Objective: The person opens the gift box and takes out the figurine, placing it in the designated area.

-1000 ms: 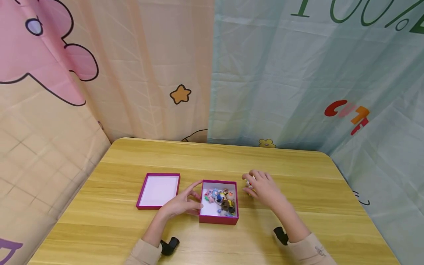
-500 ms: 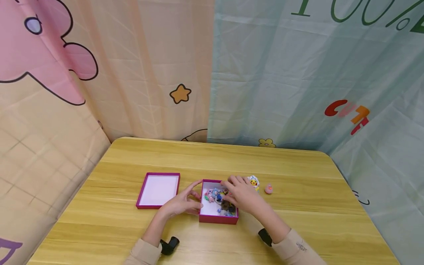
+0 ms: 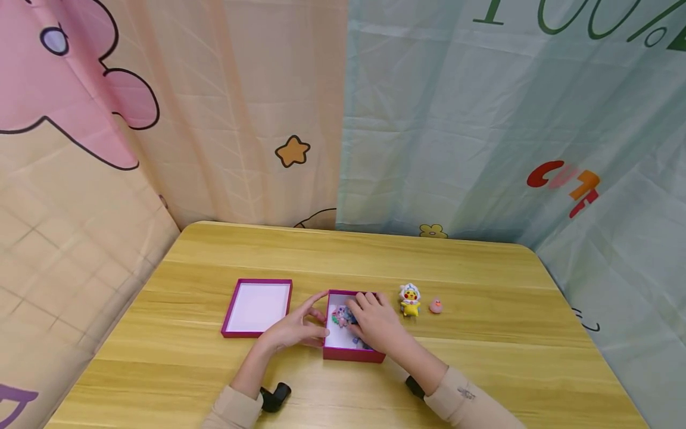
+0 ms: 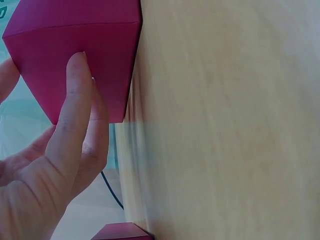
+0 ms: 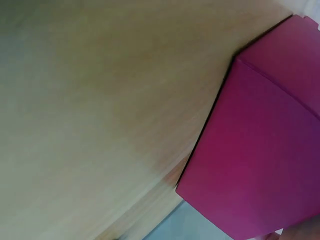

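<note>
A magenta box (image 3: 354, 356) with a white inside stands on the table and holds several small toy figures (image 3: 340, 317). My left hand (image 3: 292, 328) touches its left side; the left wrist view shows the thumb laid against the magenta wall. My right hand (image 3: 375, 325) reaches over the box's right side, fingers and thumb apart above the figures and covering many of them. In the right wrist view only the box's outer wall (image 5: 260, 150) shows clearly. Right of the box stand a yellow figure with a white hood (image 3: 409, 300) and a small pink figure (image 3: 436, 305).
The shallow magenta lid (image 3: 262, 307), white side up, lies left of the box on the wooden table (image 3: 300, 250). Printed curtains (image 3: 429, 119) hang behind the table. A black wrist mount (image 3: 276, 398) sits beside the left sleeve.
The right hand has moved left from the hooded yellow figure to over the box. That figure and the pink one now show fully on the table. The left hand has stayed in place.
</note>
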The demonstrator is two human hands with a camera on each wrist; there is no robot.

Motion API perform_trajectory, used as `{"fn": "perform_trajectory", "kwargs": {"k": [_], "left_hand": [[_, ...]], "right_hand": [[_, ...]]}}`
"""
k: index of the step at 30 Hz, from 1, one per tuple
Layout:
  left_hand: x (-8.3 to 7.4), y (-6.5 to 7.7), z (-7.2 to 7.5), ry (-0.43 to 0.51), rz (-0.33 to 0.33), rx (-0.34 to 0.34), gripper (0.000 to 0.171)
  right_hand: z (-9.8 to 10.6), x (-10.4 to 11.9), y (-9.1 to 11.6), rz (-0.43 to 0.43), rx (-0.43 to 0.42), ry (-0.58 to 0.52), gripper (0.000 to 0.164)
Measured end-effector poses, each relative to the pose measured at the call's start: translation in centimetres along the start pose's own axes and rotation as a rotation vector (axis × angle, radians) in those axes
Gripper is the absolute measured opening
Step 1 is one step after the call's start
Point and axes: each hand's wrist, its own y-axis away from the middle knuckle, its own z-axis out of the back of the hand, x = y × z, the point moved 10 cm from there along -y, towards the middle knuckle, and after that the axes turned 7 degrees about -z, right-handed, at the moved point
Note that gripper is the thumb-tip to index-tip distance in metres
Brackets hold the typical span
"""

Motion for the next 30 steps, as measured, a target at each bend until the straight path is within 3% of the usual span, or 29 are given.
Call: {"fn": "perform_trajectory", "kwargs": {"k": [11, 30], "left_hand": [[-0.03, -0.01, -0.01, 0.002, 0.006, -0.002, 0.080], [0.08, -0.05, -0.02, 0.006, 0.009, 0.002, 0.080]], "right_hand": [[-0.51, 0.14, -0.32, -0.039, -0.009, 0.048, 0.049], [-0.84, 0.23, -0.75, -0.090, -0.008, 0.025, 0.044]]}}
